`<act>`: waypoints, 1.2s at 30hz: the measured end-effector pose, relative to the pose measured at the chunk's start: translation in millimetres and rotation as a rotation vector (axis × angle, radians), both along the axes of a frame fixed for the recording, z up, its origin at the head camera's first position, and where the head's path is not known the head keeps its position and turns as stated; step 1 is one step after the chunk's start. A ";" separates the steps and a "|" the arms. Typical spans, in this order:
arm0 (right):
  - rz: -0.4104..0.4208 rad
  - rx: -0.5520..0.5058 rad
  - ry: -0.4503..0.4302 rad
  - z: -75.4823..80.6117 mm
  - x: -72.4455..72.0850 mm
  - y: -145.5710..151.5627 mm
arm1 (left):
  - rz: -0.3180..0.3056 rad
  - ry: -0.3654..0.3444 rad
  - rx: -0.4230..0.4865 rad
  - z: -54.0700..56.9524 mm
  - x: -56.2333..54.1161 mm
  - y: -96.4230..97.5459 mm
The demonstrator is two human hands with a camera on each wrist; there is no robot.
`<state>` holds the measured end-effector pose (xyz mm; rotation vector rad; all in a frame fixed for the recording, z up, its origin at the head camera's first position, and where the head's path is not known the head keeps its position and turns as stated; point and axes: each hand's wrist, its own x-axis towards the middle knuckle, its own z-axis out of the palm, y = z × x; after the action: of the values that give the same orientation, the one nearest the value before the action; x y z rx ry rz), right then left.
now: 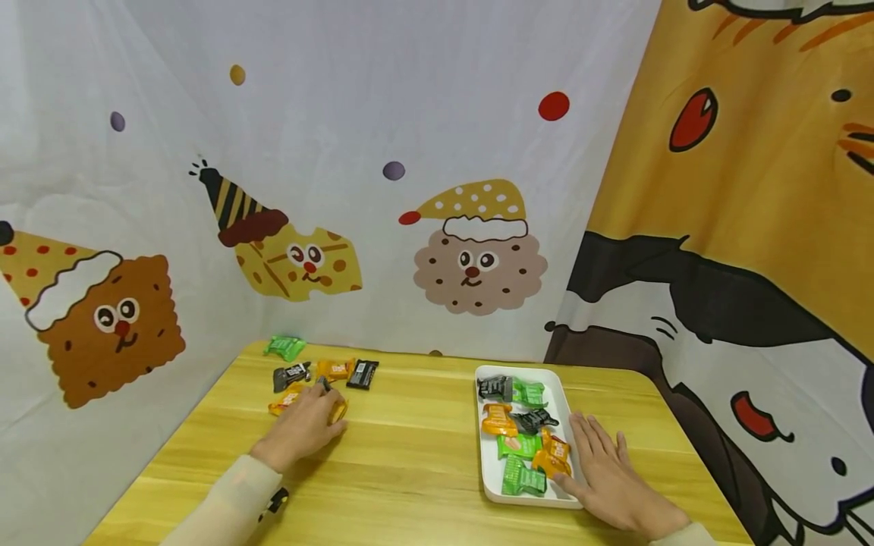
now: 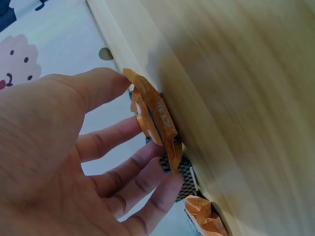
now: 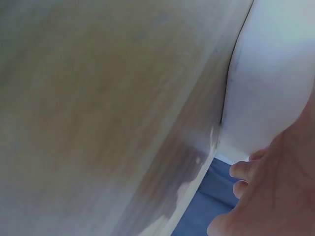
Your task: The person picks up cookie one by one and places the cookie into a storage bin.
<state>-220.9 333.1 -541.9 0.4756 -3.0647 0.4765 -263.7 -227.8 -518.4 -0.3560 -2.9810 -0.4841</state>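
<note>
My left hand is over the left part of the table, its thumb and fingers around an orange-wrapped candy. In the left wrist view the thumb touches one end of that wrapper and fingertips touch its other side. A black checked wrapper lies right behind those fingertips. At the right, my right hand rests along the side of a white tray, fingers extended and thumb at the rim. Green candies, orange candies and black candies lie in the tray.
Beyond the left hand lie a green candy, a black candy, an orange candy and a flat black packet. Another orange candy sits left of the hand. A printed cloth hangs behind the wooden table.
</note>
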 end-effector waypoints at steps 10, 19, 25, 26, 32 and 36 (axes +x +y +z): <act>-0.009 -0.015 0.011 -3.9 1.5 0.4 | -0.014 -0.001 0.014 1.2 2.2 3.3; -0.016 -0.019 0.006 -5.5 1.0 0.0 | -0.034 0.013 0.010 0.7 0.6 5.9; -0.013 -0.009 0.007 -4.6 1.3 -0.4 | -0.031 0.005 0.002 0.1 0.7 7.2; -0.012 -0.010 0.010 -4.4 1.5 -0.4 | -0.031 0.005 0.002 0.0 0.7 7.4; -0.012 -0.018 0.030 -3.6 3.5 -0.3 | -0.048 0.022 0.009 0.5 -0.7 8.5; -0.020 -0.015 0.027 -3.2 3.3 -0.4 | -0.050 0.032 0.008 1.2 -1.5 8.9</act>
<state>-217.6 332.7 -545.1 0.4467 -3.0344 0.4880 -265.3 -218.8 -517.2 -0.4338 -2.9443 -0.4906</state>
